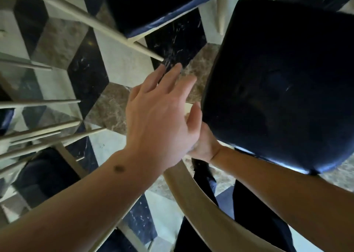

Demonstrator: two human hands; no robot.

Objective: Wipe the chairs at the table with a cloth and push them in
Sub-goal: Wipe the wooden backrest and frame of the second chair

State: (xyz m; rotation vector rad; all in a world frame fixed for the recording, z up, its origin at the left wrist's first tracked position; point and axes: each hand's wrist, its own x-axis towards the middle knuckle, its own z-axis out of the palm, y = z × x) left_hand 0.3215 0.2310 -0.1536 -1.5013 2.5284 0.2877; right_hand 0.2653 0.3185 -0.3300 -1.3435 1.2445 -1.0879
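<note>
Beside dark blue padded chair seat [277, 83]: left hand [159, 117] spread, empty; right hand [203, 142] mostly hidden, grasp indeterminate; best wipe edge-to-edge.

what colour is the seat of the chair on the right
Dark navy blue, glossy; the chair seat shows only in the head view.

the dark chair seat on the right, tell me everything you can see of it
The dark chair seat is a squarish padded cushion with rounded corners, covered in what looks like glossy navy or black leather, with faint scuffs and highlights along its near edge. It fills the right of the view above the marble-patterned floor. A pale curved chair back rail sweeps below it. The right hand is at its near-left corner, mostly hidden by the left hand, which hovers open beside it.
</note>
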